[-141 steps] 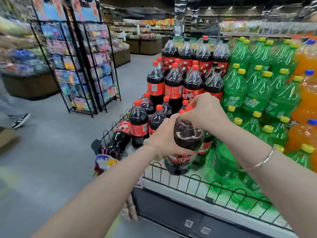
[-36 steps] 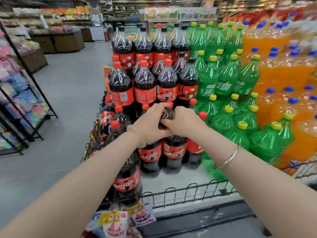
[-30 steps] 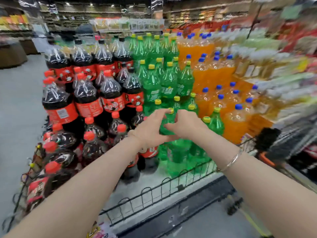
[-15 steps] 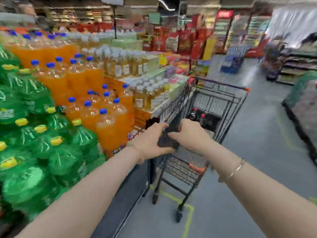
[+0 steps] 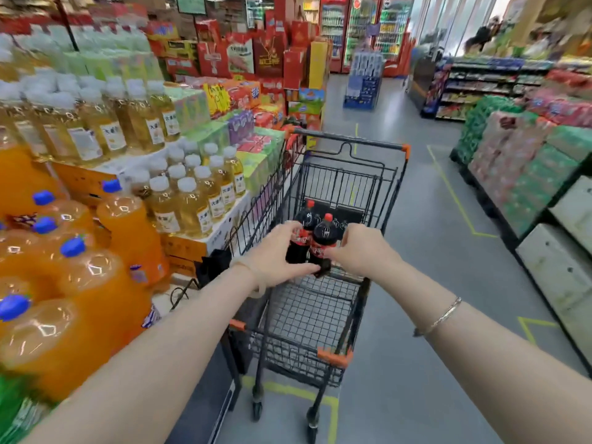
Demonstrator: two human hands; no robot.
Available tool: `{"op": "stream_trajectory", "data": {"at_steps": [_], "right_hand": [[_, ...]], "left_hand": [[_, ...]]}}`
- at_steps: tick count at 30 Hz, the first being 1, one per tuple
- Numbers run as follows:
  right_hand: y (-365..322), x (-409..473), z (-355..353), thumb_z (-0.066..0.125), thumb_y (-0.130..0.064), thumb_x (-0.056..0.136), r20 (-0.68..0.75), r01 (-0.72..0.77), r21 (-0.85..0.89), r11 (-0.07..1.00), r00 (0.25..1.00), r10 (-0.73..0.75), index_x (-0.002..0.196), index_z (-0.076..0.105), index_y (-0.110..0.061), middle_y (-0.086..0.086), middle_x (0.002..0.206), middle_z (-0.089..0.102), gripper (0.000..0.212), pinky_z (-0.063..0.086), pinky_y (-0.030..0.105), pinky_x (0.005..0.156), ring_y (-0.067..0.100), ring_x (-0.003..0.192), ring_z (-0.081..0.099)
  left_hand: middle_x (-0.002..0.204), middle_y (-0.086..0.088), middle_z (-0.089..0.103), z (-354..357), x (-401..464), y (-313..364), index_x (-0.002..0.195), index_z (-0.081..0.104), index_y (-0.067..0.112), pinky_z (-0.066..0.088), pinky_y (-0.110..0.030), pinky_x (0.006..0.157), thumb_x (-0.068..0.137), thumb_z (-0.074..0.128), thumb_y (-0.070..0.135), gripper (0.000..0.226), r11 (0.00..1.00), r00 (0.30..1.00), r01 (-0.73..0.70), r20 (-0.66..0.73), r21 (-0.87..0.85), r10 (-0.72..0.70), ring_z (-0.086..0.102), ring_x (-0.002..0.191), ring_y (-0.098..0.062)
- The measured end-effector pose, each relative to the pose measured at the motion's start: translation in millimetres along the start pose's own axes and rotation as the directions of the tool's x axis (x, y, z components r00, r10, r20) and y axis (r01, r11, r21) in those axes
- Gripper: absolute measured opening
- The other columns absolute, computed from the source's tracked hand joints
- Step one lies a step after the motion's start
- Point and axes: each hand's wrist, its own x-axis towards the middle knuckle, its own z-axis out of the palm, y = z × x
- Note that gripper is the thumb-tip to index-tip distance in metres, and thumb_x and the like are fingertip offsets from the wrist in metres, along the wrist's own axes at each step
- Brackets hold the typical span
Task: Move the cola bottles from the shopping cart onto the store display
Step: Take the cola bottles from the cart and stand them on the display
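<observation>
cola bottles (image 5: pixel 315 240) | two, dark, red caps, upright, side by side | in shopping cart (image 5: pixel 323 318)

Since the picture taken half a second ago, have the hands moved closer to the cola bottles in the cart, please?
Yes. The left hand and right hand have reached forward over the cart rim and now flank the two cola bottles; earlier they hovered short of them.

Bare forearms; silver bangle (image 5: pixel 438 317) on right wrist, clear band (image 5: pixel 256 277) on left.
</observation>
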Motion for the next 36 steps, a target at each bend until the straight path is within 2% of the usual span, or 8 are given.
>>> {"op": "stream_trajectory", "data": {"at_steps": [6, 9, 12, 17, 21, 23, 28, 36], "right_hand": [[-9.4, 83.0, -7.2, 0.06, -0.04, 0.087, -0.041, -0.067, 0.016, 0.998, 0.997, 0.068, 0.099, 0.048, -0.013, 0.008, 0.098, 0.056, 0.032, 0.046, 0.034, 0.072, 0.027, 0.09, 0.056], [-2.6, 116.1, -3.2, 0.059, -0.038, 0.088, -0.039, -0.096, 0.01, 0.995, 0.995, 0.096, 0.121, 0.051, -0.012, 0.01, 0.113, 0.06, 0.043, 0.046, 0.032, 0.07, 0.027, 0.094, 0.059], [7.3, 152.7, -2.5, 0.058, -0.036, 0.088, -0.03, -0.116, 0.01, 0.993, 0.993, 0.117, 0.115, 0.051, -0.01, 0.01, 0.106, 0.062, 0.038, 0.048, 0.031, 0.067, 0.026, 0.089, 0.062], [28.5, 225.0, -3.1, 0.056, -0.036, 0.09, 0.013, -0.109, -0.056, 0.992, 0.994, 0.11, 0.098, 0.044, -0.012, 0.009, 0.097, 0.054, 0.028, 0.041, 0.03, 0.065, 0.027, 0.085, 0.054], [50.5, 289.4, -1.2, 0.055, -0.036, 0.091, 0.06, -0.083, -0.126, 0.989, 0.994, 0.091, 0.113, 0.049, -0.008, 0.014, 0.112, 0.059, 0.037, 0.046, 0.034, 0.072, 0.032, 0.101, 0.06], [61.5, 322.0, 0.3, 0.054, -0.037, 0.091, 0.093, -0.072, -0.16, 0.985, 0.992, 0.088, 0.116, 0.048, -0.008, 0.014, 0.114, 0.059, 0.038, 0.049, 0.037, 0.076, 0.033, 0.102, 0.06], [85.6, 387.5, 17.1, 0.052, -0.035, 0.093, 0.202, -0.007, -0.233, 0.972, 0.978, 0.055, 0.116, 0.043, -0.007, 0.014, 0.11, 0.06, 0.037, 0.043, 0.034, 0.065, 0.033, 0.097, 0.061], [105.5, 456.5, 71.5, 0.052, -0.031, 0.093, 0.283, -0.001, -0.266, 0.964, 0.956, 0.079, 0.132, 0.034, -0.006, 0.017, 0.119, 0.056, 0.051, 0.046, 0.038, 0.076, 0.036, 0.107, 0.058]], "left_hand": [[0.122, 0.003, 0.041, -20.4, 92.4, -25.0, 0.138, 0.03, 0.018, 0.033, -0.021, 0.093, 0.077, 0.072, 0.039, 0.078, 0.999, 1.0, -0.024, 0.0, -0.042, 0.024, 0.041, 0.107, -0.007], [0.13, 0.001, 0.043, -12.1, 123.1, -39.9, 0.14, 0.028, 0.019, 0.035, -0.025, 0.097, 0.076, 0.073, 0.043, 0.081, 0.999, 0.999, -0.003, 0.033, -0.037, 0.004, 0.043, 0.113, -0.009], [0.137, -0.003, 0.04, -3.9, 152.9, -54.1, 0.141, 0.026, 0.019, 0.035, -0.03, 0.103, 0.076, 0.072, 0.043, 0.083, 0.999, 0.997, 0.03, 0.066, -0.036, -0.028, 0.043, 0.124, -0.016], [0.139, -0.003, 0.04, 17.6, 220.5, -74.8, 0.14, 0.026, 0.02, 0.035, -0.029, 0.104, 0.076, 0.073, 0.041, 0.083, 0.995, 0.994, 0.088, 0.065, -0.056, -0.084, 0.043, 0.125, -0.017], [0.135, -0.004, 0.043, 45.3, 279.7, -88.3, 0.138, 0.029, 0.019, 0.038, -0.04, 0.107, 0.071, 0.076, 0.044, 0.085, 0.986, 0.987, 0.147, 0.078, -0.072, -0.142, 0.045, 0.124, -0.02], [0.13, -0.005, 0.045, 59.3, 307.1, -94.6, 0.135, 0.031, 0.018, 0.04, -0.04, 0.104, 0.07, 0.077, 0.043, 0.084, 0.984, 0.982, 0.173, 0.091, -0.048, -0.168, 0.047, 0.121, -0.02], [0.129, -0.006, 0.041, 93.8, 348.0, -122.6, 0.134, 0.03, 0.019, 0.039, -0.04, 0.105, 0.071, 0.076, 0.044, 0.082, 0.944, 0.937, 0.328, 0.133, -0.024, -0.322, 0.044, 0.121, -0.021], [0.131, -0.011, 0.038, 142.3, 399.1, -166.9, 0.138, 0.028, 0.014, 0.037, -0.042, 0.106, 0.069, 0.078, 0.043, 0.091, 0.903, 0.894, 0.424, 0.187, -0.061, -0.407, 0.04, 0.124, -0.026]]}}
